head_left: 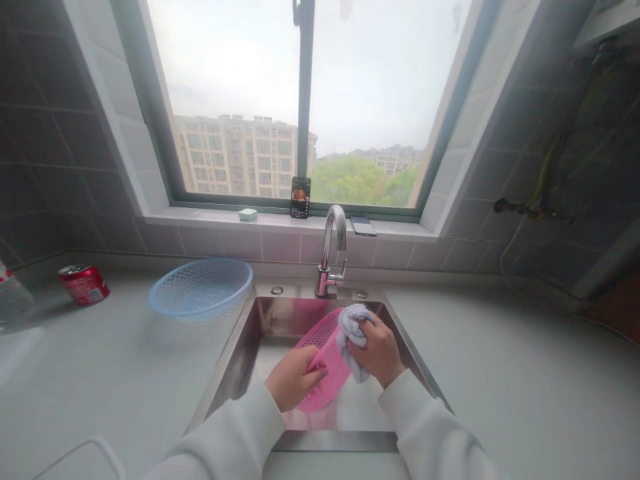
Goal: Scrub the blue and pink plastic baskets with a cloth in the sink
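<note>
So we've got the oval pink plastic basket with a mesh of holes [333,377] just on our side of the tall curved silver metal faucet [328,240], tilted up on its edge within the rectangular stainless steel sink [340,440]. Can't tell whether its low edge touches the bottom.

The basket sits right between our hands. Its long side slants from low on the near left up toward the faucet, so the far end is the one leaning our right hand's way. Our left hand [295,380] is clamped bare on the rim, thumb and fingers closed around it. Our right hand [379,350] is nearer the faucet, bunching a pale fluffy grey-white cloth [351,327] against the upper right of the basket, so only the cloth clearly touches there.

Left of the faucet, on the pale grey desk [125,373], there's an oval light-blue plastic mesh basket [200,288].
</note>
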`<action>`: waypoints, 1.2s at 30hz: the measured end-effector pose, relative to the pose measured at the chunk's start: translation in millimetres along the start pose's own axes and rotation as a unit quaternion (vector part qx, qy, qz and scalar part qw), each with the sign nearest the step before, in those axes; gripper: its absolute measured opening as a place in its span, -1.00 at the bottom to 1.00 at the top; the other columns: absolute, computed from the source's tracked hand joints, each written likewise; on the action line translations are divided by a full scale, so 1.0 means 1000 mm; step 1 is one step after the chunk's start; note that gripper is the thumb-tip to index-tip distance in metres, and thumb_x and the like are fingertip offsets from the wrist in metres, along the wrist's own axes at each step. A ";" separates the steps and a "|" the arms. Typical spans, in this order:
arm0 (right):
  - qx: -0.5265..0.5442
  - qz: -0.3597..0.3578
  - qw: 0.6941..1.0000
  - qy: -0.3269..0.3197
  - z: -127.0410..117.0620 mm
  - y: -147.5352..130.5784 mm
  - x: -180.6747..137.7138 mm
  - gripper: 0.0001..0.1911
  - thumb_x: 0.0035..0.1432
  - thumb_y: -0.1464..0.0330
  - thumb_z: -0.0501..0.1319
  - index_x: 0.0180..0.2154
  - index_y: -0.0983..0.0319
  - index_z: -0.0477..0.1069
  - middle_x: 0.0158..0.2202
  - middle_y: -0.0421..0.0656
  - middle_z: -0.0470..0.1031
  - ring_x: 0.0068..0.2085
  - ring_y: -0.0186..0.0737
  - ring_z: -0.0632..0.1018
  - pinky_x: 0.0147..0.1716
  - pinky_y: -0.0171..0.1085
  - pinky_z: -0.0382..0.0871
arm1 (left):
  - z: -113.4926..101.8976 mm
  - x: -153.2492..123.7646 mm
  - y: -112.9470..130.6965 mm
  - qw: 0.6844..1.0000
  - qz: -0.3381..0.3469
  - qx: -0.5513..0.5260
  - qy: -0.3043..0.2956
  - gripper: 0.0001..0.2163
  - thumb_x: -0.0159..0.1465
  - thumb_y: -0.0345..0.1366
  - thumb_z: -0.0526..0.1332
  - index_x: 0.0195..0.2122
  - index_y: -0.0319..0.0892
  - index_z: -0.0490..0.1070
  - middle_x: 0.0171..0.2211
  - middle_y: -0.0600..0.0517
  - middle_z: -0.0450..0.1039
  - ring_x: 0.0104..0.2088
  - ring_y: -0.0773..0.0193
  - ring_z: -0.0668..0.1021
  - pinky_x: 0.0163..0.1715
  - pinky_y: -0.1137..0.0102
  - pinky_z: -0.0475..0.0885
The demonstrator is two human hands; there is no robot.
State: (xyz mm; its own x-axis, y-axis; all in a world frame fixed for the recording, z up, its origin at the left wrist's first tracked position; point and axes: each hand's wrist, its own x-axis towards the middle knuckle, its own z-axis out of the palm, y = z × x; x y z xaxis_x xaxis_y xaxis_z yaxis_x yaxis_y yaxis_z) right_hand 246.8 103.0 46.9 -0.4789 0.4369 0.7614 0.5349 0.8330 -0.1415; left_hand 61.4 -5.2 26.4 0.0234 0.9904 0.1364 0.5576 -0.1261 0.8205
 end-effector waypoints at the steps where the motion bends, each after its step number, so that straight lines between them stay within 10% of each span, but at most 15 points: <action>1: 0.003 -0.006 1.000 0.001 -0.001 -0.002 -0.001 -0.76 -0.04 0.42 0.24 -0.25 0.25 0.54 -0.24 0.03 0.59 -0.23 0.00 0.62 -0.25 -0.15 0.53 | 0.000 0.000 0.001 1.000 0.000 0.001 -0.001 -0.85 0.22 -0.26 0.19 -0.47 -0.16 0.36 -0.50 0.05 0.43 -0.45 0.21 0.43 -0.38 0.37 0.32; 7: 0.074 -0.112 0.989 -0.061 0.000 -0.032 -0.007 -0.83 -0.06 0.32 0.28 -0.32 0.18 0.52 -0.33 -0.07 0.58 -0.30 -0.07 0.59 -0.34 -0.21 0.49 | 0.000 0.001 0.002 1.000 0.018 -0.001 0.003 -0.89 0.24 -0.32 0.15 -0.31 -0.18 0.47 -0.31 -0.01 0.54 -0.23 0.13 0.52 -0.17 0.35 0.38; 13: 0.013 -0.007 0.999 -0.042 -0.001 -0.002 -0.004 -0.74 -0.05 0.42 0.23 -0.24 0.21 0.52 -0.22 0.00 0.59 -0.20 -0.03 0.61 -0.21 -0.16 0.53 | -0.002 0.000 -0.003 1.000 -0.009 -0.001 -0.009 -0.83 0.27 -0.24 0.15 -0.37 -0.18 0.45 -0.42 0.03 0.51 -0.39 0.18 0.48 -0.35 0.37 0.30; 20: 0.075 -0.086 0.991 -0.073 0.004 -0.023 -0.009 -0.79 -0.10 0.38 0.26 -0.31 0.19 0.53 -0.31 -0.05 0.56 -0.30 -0.07 0.58 -0.34 -0.21 0.49 | -0.003 0.001 -0.005 0.999 -0.006 -0.045 0.009 -0.85 0.23 -0.33 0.12 -0.39 -0.22 0.46 -0.40 0.02 0.53 -0.32 0.17 0.51 -0.32 0.38 0.30; 36: 0.056 0.014 0.998 -0.002 0.008 -0.006 -0.004 -0.78 -0.02 0.41 0.22 -0.26 0.19 0.50 -0.24 -0.03 0.58 -0.24 -0.05 0.63 -0.26 -0.17 0.55 | -0.006 -0.002 0.003 0.997 -0.021 0.057 0.055 -0.82 0.21 -0.30 0.12 -0.53 -0.14 0.22 -0.56 0.13 0.28 -0.49 0.29 0.32 -0.46 0.39 0.08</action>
State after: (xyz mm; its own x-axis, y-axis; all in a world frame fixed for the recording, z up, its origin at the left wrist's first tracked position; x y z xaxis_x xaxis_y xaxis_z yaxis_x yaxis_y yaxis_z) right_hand 239.8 99.1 39.9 -0.4677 0.4610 0.7541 0.4663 0.8535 -0.2326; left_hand 58.0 -8.2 32.1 -0.0891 0.9816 0.1690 0.6472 -0.0719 0.7589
